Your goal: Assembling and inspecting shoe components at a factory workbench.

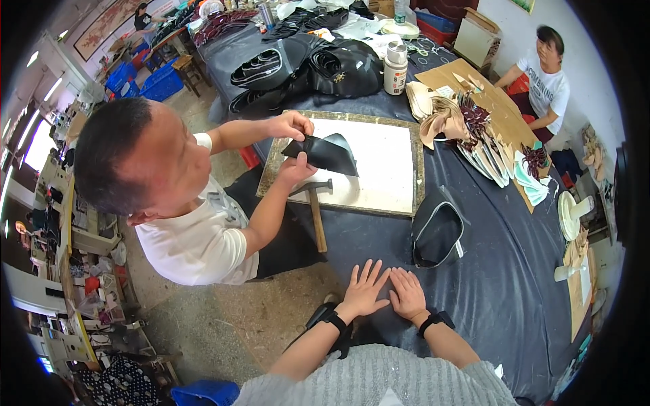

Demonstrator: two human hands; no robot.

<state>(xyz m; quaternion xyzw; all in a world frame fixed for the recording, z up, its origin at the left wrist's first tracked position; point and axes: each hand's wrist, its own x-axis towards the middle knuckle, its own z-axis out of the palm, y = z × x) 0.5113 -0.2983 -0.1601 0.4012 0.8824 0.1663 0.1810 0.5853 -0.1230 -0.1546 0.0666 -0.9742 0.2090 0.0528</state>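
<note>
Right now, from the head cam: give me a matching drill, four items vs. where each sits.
Items:
1 left hand
2 hammer
3 white bottle
4 black leather piece

Places:
A held in the co-worker's hands
B flat on the dark table cover, beside the right hand
C upright near the stacked black bags
D head on the pale work board, handle over its edge

Pairs: 1-B, 2-D, 3-C, 4-A
</note>
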